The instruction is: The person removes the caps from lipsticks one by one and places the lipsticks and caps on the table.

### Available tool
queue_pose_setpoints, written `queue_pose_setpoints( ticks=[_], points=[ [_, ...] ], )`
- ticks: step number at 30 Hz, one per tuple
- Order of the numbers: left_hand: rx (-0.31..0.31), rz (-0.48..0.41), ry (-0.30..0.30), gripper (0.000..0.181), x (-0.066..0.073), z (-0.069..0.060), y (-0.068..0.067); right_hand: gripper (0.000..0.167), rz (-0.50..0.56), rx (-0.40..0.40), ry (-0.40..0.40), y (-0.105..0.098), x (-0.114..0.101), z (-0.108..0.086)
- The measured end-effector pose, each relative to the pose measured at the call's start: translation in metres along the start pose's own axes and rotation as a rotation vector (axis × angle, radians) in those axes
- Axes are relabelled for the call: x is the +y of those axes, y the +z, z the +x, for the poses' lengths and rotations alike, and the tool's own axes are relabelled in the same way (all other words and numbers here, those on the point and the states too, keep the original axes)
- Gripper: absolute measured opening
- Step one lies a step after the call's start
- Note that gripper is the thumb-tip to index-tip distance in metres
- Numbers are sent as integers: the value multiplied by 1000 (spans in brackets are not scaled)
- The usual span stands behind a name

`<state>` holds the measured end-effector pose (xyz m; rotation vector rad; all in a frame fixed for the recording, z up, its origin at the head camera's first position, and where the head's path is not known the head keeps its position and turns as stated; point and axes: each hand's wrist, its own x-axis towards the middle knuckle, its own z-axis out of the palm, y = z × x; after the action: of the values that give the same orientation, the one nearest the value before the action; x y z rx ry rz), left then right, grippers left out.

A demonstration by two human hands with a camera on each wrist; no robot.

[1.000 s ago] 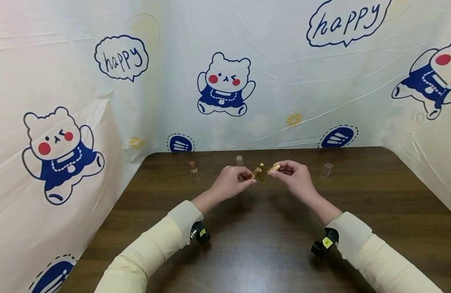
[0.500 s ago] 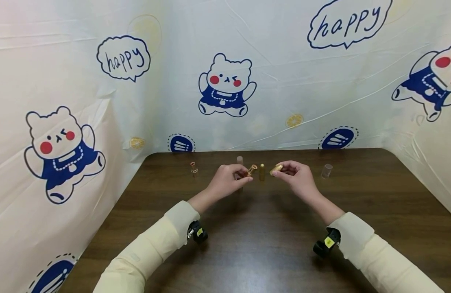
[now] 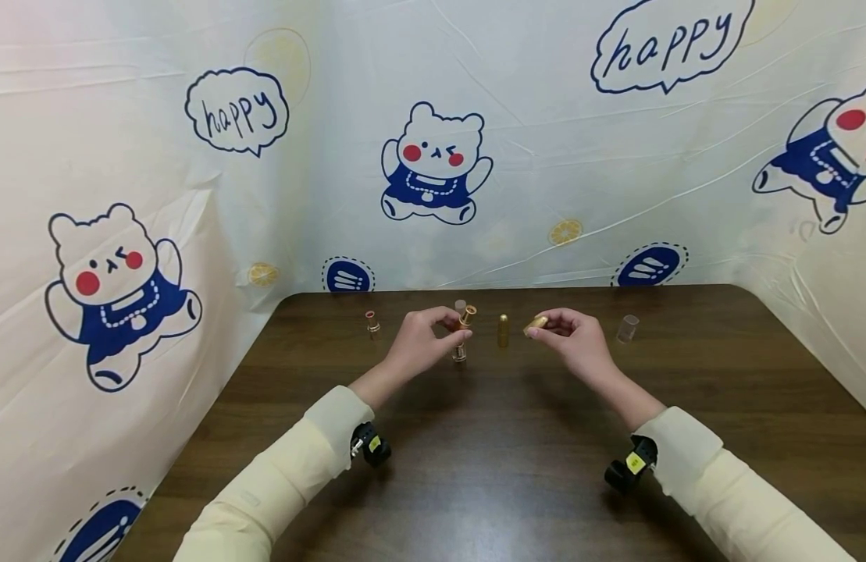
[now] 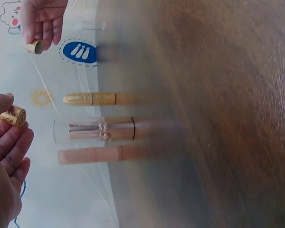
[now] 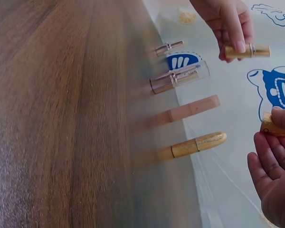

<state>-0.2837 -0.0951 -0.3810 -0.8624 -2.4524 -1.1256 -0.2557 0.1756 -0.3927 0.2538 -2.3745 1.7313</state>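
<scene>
My left hand [image 3: 424,343] pinches an uncapped gold lipstick tube [image 5: 247,51], its open end tilted up. A gold lipstick cap [image 3: 536,325] is between the thumb and fingers of my right hand [image 3: 573,337]. The two pieces are held apart above the table. Between the hands a capped gold lipstick [image 3: 503,332] stands upright. Partly behind my left hand in the head view are a pink lipstick [image 5: 194,109] and a lipstick with a clear cap [image 5: 175,79], both upright.
A small uncapped lipstick [image 3: 372,325] stands to the left on the brown wooden table [image 3: 489,460]. Over on the right is a clear cap [image 3: 626,329]. A printed curtain [image 3: 517,172] hangs behind the table's back edge.
My left hand has moved left with the gold tube, widening the gap to the cap. My right hand has shifted slightly right, and the standing gold lipstick shows fully between them.
</scene>
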Motion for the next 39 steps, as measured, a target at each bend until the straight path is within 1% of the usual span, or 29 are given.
queue_pose_setpoints(
  ticks=[6, 12, 20, 27, 30, 35, 39],
  points=[
    [48, 1, -18, 15, -4, -1, -8, 32, -26, -14, 17, -3, 2, 2],
    [71, 29, -33, 14, -10, -4, -13, 31, -78, -21, 24, -9, 2, 6],
    [86, 39, -81, 17, -15, -6, -18, 29, -188, -48, 5, -17, 5, 12],
    [105, 31, -112, 16, -21, -9, -23, 25, -272, -35, -24, -24, 11, 16],
    [105, 30, -129, 16, -23, -11, -26, 24, -310, -30, -32, -27, 14, 19],
    [103, 54, -158, 16, -28, -13, -30, 22, -367, -25, -49, -33, 19, 23],
    [100, 54, -183, 17, -31, -15, -31, 22, -399, -21, -44, -37, 22, 27]
  ],
)
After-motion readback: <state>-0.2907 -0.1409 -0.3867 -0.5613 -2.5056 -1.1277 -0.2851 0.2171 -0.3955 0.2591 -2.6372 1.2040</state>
